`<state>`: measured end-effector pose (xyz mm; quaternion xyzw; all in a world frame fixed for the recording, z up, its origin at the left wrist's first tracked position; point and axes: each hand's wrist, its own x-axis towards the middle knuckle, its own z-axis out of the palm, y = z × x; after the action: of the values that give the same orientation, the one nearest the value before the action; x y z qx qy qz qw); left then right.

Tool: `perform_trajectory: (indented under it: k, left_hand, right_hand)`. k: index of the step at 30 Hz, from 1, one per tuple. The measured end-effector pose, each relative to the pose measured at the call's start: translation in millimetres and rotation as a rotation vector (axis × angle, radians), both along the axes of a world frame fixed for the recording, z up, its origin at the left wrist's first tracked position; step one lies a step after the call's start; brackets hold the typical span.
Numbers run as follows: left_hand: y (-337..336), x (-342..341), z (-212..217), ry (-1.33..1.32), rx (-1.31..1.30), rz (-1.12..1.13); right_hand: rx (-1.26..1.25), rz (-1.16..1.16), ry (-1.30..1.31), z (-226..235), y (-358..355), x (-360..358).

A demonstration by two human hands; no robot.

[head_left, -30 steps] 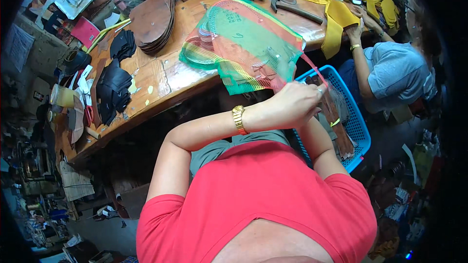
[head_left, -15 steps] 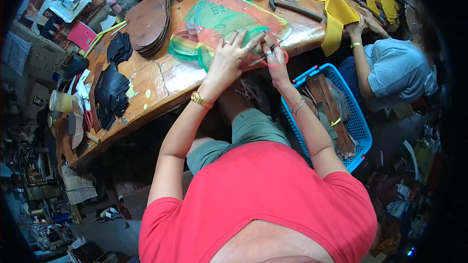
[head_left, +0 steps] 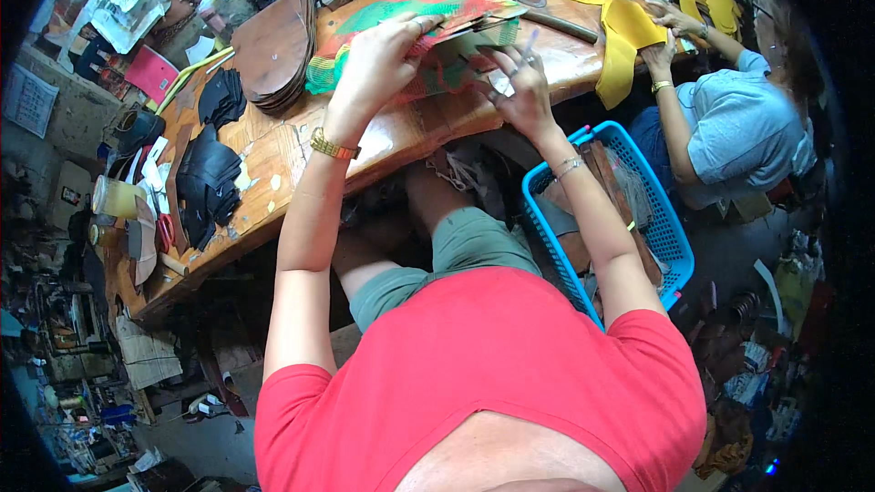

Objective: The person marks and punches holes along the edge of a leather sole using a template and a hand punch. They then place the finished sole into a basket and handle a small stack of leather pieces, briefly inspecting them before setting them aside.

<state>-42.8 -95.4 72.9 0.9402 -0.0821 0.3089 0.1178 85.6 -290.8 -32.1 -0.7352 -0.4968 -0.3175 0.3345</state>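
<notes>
A mesh bag [head_left: 424,87] in green, red and yellow is gathered over the table's front edge, partly lifted. My left hand [head_left: 387,59] is closed on its upper side, the fingertips curled over the netting. Some flat dark pieces show at the bag's raised edge; what they are I cannot make out. My right hand [head_left: 527,98] is at the bag's right side, fingers bent around a slim pale stick-like thing [head_left: 530,44]. A small white piece [head_left: 500,83] shows by the same fingers. Motion blurs these fingertips somewhat.
Brown leather pieces [head_left: 273,50] are stacked left of the bag, black pieces [head_left: 211,178] nearer. A hammer [head_left: 561,25] lies behind my right hand. A blue basket [head_left: 679,264] of leather strips stands at right. A co-worker's hand [head_left: 658,55] touches yellow material [head_left: 629,32].
The bag, spread flatter before, is now bunched and lifted. My left hand moved left and up; my right hand came away from the bag's rim with a pale stick and white piece.
</notes>
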Motion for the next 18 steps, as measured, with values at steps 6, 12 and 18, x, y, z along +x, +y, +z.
perform_trajectory:
  k: [6, 12, 18]
  left_hand:
    - [17.7, 2.2, 10.0, -0.062, 0.007, -0.014]
    - [34.0, -1.1, 21.8, -0.044, 0.021, 0.05]
    - [23.4, -9.8, -0.5, 0.007, 0.022, -0.036]
  right_hand:
    - [-0.145, 0.292, -0.054, 5.6, 28.8, 17.2]
    - [0.433, 0.666, 0.477, 82.2, 12.9, 3.1]
    - [0.279, 0.344, -0.228, 131.9, 30.9, 1.9]
